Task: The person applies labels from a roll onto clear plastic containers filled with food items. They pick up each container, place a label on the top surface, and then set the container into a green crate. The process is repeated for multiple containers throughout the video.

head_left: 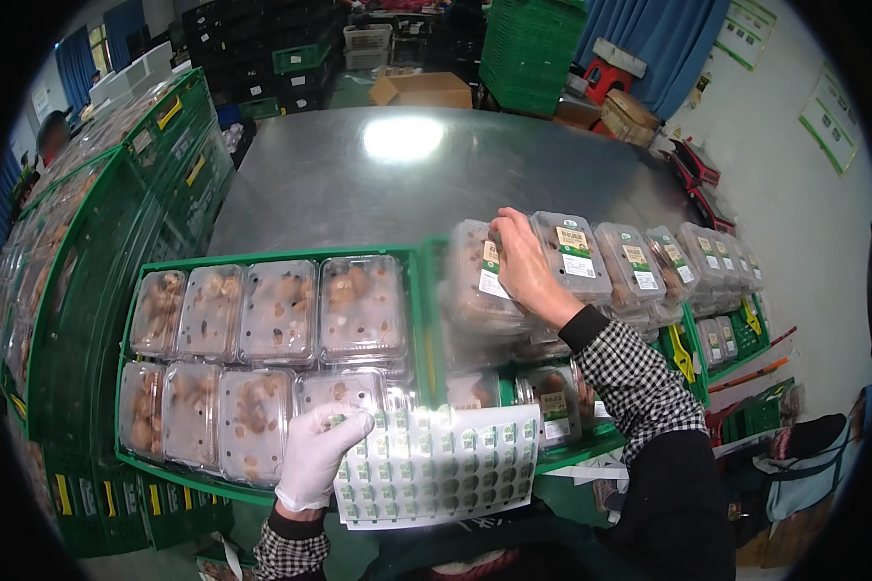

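Observation:
My left hand (320, 455), in a white glove, pinches the left edge of a white sheet of small green-and-white stickers (441, 470). The sheet hangs in front of me, across the near side of two green crates. My bare right hand (528, 266) grips a clear plastic clamshell box (470, 302) with a label on its lid, over the right crate. Beside it stand several labelled clamshell boxes (564, 254). In the left green crate (271, 259), clamshell boxes of brown mushrooms (276, 305) stand in two rows, with no labels visible on most lids.
The crates stand on a metal table (310, 184). Tall stacks of filled green crates (179, 155) rise at the left. More green crates (528, 58) and an open cardboard box (421, 90) are beyond the table. Another person (53, 136) is at the far left.

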A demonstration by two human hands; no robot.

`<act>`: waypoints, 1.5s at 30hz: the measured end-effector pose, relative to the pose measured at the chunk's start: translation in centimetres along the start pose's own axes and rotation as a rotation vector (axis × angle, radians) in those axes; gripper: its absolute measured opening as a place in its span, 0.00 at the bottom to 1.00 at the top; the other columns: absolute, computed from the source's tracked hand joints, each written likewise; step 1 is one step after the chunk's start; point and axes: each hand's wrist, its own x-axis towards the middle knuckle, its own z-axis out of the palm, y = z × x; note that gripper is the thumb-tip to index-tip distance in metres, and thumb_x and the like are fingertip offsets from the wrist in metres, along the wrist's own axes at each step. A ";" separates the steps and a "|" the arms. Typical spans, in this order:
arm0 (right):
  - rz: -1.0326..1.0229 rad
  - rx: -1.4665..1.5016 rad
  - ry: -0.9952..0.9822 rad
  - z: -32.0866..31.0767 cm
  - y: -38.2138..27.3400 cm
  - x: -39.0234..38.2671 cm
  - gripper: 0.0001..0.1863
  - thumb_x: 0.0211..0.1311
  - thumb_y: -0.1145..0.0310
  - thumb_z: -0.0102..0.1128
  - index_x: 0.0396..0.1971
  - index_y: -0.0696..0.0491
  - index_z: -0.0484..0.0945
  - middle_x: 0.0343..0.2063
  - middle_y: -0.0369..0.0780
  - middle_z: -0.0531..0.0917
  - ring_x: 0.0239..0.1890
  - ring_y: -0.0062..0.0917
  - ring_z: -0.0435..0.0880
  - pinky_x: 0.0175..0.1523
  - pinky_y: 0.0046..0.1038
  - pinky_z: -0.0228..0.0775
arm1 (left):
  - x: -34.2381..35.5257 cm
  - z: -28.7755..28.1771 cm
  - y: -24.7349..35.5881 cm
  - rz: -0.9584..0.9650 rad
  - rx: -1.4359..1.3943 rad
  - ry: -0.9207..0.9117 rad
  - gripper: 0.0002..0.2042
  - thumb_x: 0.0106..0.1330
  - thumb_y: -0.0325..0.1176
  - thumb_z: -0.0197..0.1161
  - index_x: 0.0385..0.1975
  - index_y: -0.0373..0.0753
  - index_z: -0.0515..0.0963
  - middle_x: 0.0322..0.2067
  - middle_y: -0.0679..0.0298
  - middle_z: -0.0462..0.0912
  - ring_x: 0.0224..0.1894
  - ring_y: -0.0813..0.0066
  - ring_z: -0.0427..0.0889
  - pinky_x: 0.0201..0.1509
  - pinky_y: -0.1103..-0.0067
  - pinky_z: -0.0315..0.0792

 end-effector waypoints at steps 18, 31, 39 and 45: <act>-0.195 0.452 -0.504 -9.7 -12.4 -8.1 0.07 0.55 0.75 0.62 0.34 0.57 0.78 0.31 0.40 0.79 0.37 0.30 0.77 0.53 0.30 0.60 | -0.7 4.6 0.3 0.110 0.145 0.039 0.06 0.60 0.25 0.65 0.33 0.30 0.81 0.27 0.66 0.83 0.27 0.86 0.77 0.31 0.89 0.69; 1.291 0.755 0.055 -6.7 0.5 -21.3 0.06 0.55 0.72 0.64 0.25 0.58 0.78 0.19 0.32 0.77 0.18 0.13 0.71 0.20 0.19 0.59 | -2.8 0.4 -0.1 0.171 0.253 0.263 0.08 0.58 0.27 0.66 0.33 0.30 0.80 0.27 0.68 0.81 0.29 0.85 0.76 0.36 0.87 0.69; 1.391 0.430 -0.152 -1.4 5.9 -23.8 0.14 0.51 0.72 0.66 0.11 0.57 0.72 0.16 0.41 0.79 0.15 0.31 0.78 0.25 0.32 0.70 | -3.9 -3.3 -0.1 0.302 0.105 0.381 0.05 0.61 0.26 0.64 0.32 0.31 0.80 0.28 0.66 0.83 0.27 0.85 0.77 0.35 0.88 0.70; 0.760 -0.324 -0.399 -1.7 4.3 -22.8 0.14 0.49 0.65 0.66 0.26 0.60 0.74 0.28 0.55 0.83 0.36 0.47 0.83 0.44 0.43 0.72 | -4.6 -5.6 -0.9 0.330 0.041 0.452 0.06 0.62 0.27 0.64 0.34 0.31 0.79 0.29 0.65 0.83 0.28 0.84 0.77 0.37 0.87 0.70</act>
